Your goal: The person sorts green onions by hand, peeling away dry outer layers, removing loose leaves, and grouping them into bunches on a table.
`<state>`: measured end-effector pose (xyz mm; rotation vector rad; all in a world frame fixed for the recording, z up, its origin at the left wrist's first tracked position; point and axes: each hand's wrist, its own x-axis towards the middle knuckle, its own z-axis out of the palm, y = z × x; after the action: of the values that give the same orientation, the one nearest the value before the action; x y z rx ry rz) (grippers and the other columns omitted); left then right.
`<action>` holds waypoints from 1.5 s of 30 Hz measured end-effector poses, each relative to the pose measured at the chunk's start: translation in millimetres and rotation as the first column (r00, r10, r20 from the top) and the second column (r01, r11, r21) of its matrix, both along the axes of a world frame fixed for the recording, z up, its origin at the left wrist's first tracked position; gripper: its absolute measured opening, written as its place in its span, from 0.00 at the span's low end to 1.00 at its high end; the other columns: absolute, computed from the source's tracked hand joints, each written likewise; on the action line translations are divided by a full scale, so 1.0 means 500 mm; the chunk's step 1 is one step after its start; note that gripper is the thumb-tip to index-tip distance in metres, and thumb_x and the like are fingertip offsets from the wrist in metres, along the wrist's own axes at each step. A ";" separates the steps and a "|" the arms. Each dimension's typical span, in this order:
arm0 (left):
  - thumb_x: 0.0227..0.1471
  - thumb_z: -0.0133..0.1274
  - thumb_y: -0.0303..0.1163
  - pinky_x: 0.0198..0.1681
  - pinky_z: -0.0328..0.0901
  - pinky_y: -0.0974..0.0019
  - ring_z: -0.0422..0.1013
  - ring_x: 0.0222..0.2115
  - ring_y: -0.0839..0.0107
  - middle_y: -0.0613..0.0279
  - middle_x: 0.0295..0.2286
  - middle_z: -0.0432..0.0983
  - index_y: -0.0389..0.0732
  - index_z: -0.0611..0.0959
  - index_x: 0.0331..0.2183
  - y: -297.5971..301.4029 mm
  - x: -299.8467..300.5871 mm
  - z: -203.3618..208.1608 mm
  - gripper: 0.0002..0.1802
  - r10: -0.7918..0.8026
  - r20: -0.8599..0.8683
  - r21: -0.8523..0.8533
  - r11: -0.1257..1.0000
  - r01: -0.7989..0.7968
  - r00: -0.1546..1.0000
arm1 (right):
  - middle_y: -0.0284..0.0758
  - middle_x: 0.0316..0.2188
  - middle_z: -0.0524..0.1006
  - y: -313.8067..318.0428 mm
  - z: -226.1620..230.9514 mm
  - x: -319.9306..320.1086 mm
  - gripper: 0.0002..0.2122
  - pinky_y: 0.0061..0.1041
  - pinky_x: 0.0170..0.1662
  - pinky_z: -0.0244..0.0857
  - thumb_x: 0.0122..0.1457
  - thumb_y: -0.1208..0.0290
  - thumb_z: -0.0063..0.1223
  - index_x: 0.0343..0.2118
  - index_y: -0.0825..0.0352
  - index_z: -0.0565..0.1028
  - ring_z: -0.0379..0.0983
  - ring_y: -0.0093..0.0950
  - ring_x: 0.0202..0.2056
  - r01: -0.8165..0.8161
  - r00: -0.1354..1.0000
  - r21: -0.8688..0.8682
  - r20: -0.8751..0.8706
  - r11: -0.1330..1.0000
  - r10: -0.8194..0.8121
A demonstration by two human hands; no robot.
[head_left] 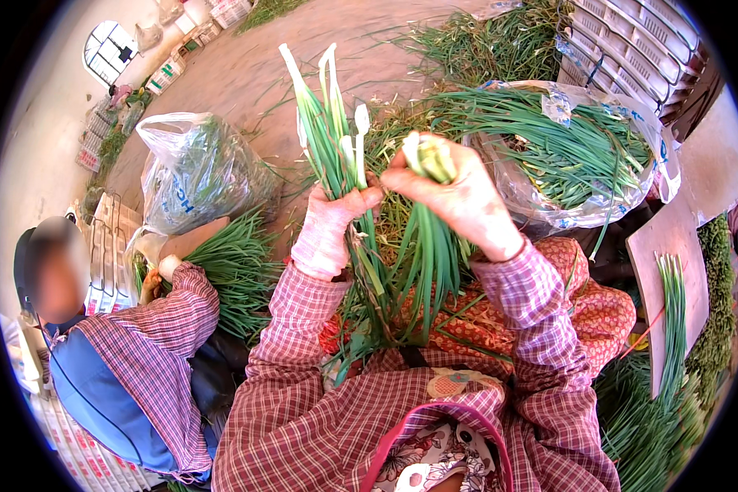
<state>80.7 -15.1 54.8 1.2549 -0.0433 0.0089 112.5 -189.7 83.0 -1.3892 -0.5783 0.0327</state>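
My left hand (334,227), with a pale wrap around palm and wrist, is closed around a loose bunch of garlic chives (326,152). Their white ends point up and away from me, and the leaves trail down towards my lap. My right hand (459,190) grips a second, tighter bundle of garlic chives (429,266) by its pale stems. Those stem ends (435,161) poke out above my fist, while the green leaves hang below it. Both hands are close together, thumbs nearly meeting.
At right, more chives fill a plastic-lined container (582,156); a small bundle (673,312) lies on a board (644,271). Stacked crates (631,41) stand behind. A co-worker (131,361) handles chives at left, near a filled plastic bag (209,176). Loose leaves litter the floor (246,74).
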 end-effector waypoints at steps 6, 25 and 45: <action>0.40 0.60 0.24 0.38 0.64 0.72 0.69 0.33 0.78 0.68 0.32 0.75 0.38 0.76 0.42 -0.024 -0.001 0.007 0.23 -0.034 0.070 0.067 0.997 0.030 0.997 | 0.39 0.23 0.77 0.031 -0.021 0.013 0.16 0.32 0.30 0.67 0.43 0.55 0.61 0.28 0.63 0.75 0.75 0.38 0.26 0.323 0.946 -0.362 0.158 0.874 -0.284; 0.44 0.57 0.29 0.24 0.64 0.73 0.68 0.21 0.76 0.64 0.23 0.74 0.37 0.78 0.34 0.069 0.017 -0.033 0.12 0.096 -0.033 0.099 0.991 -0.092 0.995 | 0.29 0.30 0.75 -0.110 0.052 0.054 0.10 0.16 0.34 0.64 0.50 0.73 0.57 0.36 0.66 0.72 0.69 0.17 0.30 0.302 0.944 0.017 0.131 0.953 -0.301; 0.43 0.57 0.36 0.18 0.57 0.76 0.62 0.16 0.80 0.64 0.25 0.72 0.43 0.75 0.35 0.007 0.050 0.061 0.15 0.039 0.148 0.067 0.997 -0.049 0.988 | 0.28 0.27 0.75 -0.061 -0.029 0.049 0.09 0.17 0.33 0.64 0.51 0.71 0.57 0.34 0.68 0.73 0.70 0.17 0.29 0.183 0.983 0.019 -0.024 0.983 -0.182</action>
<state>105.6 -11.7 85.3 1.3240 -0.1443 0.1393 136.8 -220.4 68.6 -1.4148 -0.4295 -0.1051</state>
